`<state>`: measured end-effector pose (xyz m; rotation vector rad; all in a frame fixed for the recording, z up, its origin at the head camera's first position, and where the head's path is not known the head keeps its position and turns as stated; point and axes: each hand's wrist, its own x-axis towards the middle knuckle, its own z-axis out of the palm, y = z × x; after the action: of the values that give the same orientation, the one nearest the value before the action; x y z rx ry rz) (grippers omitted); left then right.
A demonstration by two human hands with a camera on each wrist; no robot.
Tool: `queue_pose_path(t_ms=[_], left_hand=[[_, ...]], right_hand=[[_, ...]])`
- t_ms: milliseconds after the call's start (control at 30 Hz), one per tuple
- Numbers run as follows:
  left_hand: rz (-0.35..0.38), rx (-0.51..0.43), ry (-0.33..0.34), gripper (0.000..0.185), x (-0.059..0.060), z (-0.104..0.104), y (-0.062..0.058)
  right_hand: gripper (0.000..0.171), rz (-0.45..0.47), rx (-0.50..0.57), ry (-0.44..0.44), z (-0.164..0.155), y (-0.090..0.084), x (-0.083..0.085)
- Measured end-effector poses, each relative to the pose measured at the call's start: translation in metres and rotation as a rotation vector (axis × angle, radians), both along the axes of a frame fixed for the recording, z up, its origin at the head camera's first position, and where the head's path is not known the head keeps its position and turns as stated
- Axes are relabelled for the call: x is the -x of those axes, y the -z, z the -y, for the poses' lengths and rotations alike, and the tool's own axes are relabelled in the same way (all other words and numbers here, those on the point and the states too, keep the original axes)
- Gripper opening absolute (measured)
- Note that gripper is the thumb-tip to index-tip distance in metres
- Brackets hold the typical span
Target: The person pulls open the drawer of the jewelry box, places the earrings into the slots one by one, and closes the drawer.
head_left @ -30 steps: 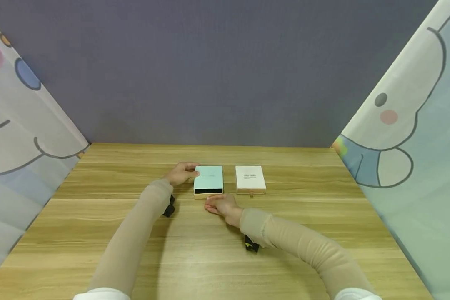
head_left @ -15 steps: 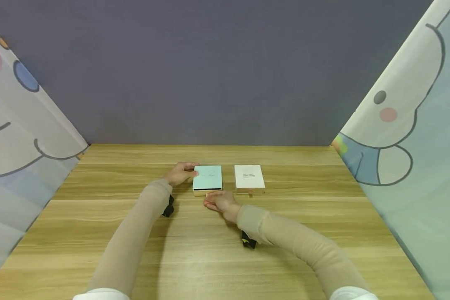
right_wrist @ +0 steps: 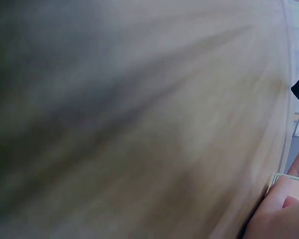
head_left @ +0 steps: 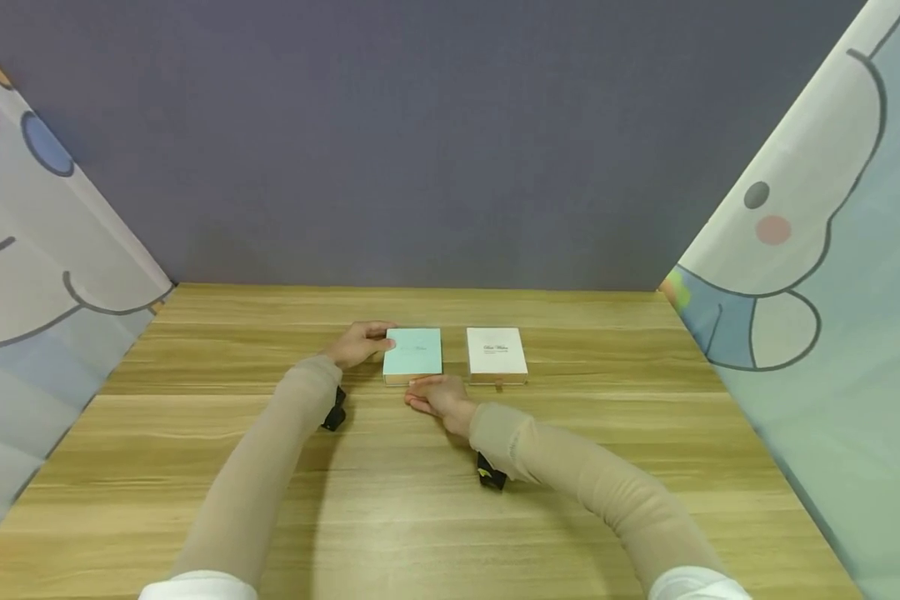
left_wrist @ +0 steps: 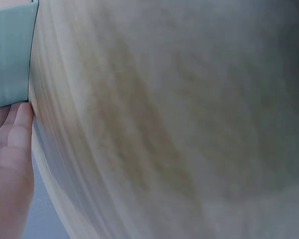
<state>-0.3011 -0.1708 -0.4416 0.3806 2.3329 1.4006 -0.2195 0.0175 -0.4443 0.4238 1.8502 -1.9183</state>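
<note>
In the head view, a flat pale teal drawer-style box (head_left: 412,352) lies on the wooden table. My left hand (head_left: 356,344) holds it at its left side, with the thumb over the left edge and fingers toward the back corner. The left wrist view shows the fingers of that hand (left_wrist: 12,149) against the box's teal wall (left_wrist: 10,55). At the box's front, the fingertips of my right hand (head_left: 444,398) press on the drawer's front face. Only part of the right hand (right_wrist: 276,214) and the box's pale end (right_wrist: 296,186) appear in the right wrist view.
A similar white box (head_left: 497,352) with dark lettering and a small front tab lies a short way to the right. Behind the wooden table (head_left: 390,517) rises a dark grey wall (head_left: 420,150). Cartoon-printed cloths (head_left: 810,250) hang at both sides.
The drawer has slid back into the teal sleeve, and the dark gap at its front has closed. My right hand has moved slightly away from me with it; the left hand stays in place.
</note>
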Motion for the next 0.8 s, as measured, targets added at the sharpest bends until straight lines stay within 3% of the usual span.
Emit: queue_pose_path(t_ms=[267,567,700,800], left_hand=[[0.007,0.008,-0.014,0.052,0.000,0.004,-0.002],[0.027,0.002,-0.016,0.053,-0.003,0.004,0.006],[0.025,-0.003,-0.033,0.052,-0.004,0.003,0.006],[0.029,-0.001,-0.035,0.055,-0.005,0.003,0.004]], right_hand=[[0.022,0.001,0.008,-0.001,0.004,-0.001,0.002],[0.026,0.025,0.036,-0.007,0.001,0.002,-0.002],[0.027,0.044,0.084,-0.048,-0.001,-0.001,-0.002],[0.028,0.084,0.127,-0.134,-0.006,-0.008,-0.001]])
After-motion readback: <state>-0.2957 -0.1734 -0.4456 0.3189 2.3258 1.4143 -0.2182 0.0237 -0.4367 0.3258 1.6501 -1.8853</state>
